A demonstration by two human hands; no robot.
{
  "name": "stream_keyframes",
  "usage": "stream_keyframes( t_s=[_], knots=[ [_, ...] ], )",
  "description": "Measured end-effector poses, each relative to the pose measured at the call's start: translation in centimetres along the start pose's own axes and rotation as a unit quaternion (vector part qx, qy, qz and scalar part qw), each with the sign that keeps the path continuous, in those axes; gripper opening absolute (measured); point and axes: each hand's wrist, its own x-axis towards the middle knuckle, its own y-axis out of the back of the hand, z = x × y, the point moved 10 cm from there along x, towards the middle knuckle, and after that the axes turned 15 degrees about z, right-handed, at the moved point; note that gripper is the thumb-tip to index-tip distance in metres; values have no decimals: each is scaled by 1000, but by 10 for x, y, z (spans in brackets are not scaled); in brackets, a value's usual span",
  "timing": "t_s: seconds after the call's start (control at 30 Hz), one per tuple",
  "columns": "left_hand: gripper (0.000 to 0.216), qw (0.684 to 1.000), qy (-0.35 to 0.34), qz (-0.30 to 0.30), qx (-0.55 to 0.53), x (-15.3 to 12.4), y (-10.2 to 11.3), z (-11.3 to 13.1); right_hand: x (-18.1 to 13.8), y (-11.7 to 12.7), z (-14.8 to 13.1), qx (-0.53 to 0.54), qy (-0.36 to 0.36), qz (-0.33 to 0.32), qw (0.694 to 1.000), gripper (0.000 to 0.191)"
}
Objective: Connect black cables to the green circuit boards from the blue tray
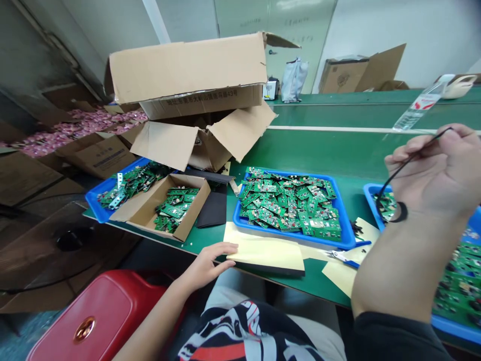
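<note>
1. Middle tray (349, 239), blue, heaped with green boards (289, 203).
2. Left tray (93, 200), blue, more boards; small carton (150, 208) lies across it, boards inside.
3. Big carton (188, 65) stacked on an open box (203, 138), flaps hanging down.
4. Dark pad (214, 208) between small carton and middle tray.
5. Right tray (370, 193), blue, boards inside, partly hidden.
6. Scissors (343, 256), blue handles, just in front of middle tray.
7. Bottle (421, 105), clear, tilted, far right.
8. Silver bag (294, 80) and brown box (343, 75) at the back wall.
9. Pink pieces (75, 128) piled at left, over cartons.
10. Red stool (101, 316) below the table edge.
</note>
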Motion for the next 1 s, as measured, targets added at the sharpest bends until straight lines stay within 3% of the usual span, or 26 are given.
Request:
stream_keyframes(
  t_s=[0.1,0.23,0.4,0.67,0.83,1.0],
  knots=[
    [35,994,-62,-35,86,0,-12,2,-7,-12,5,-11,8,-31,999,10],
    [38,953,-156,-73,250,2,-31,1,-23,-30,10,-26,7,-91,996,12],
    [38,913,-219,-18,343,14,-39,1,-38,-44,16,-35,7,-135,990,20],
    [26,908,-221,109,339,38,-16,19,-44,-46,19,-50,13,-141,989,22],
    [22,907,-185,169,337,82,-2,34,-46,-48,19,-49,13,-154,987,24],
    [13,924,-130,186,307,115,-3,24,-49,-48,17,-56,23,-167,984,23]
  ],
)
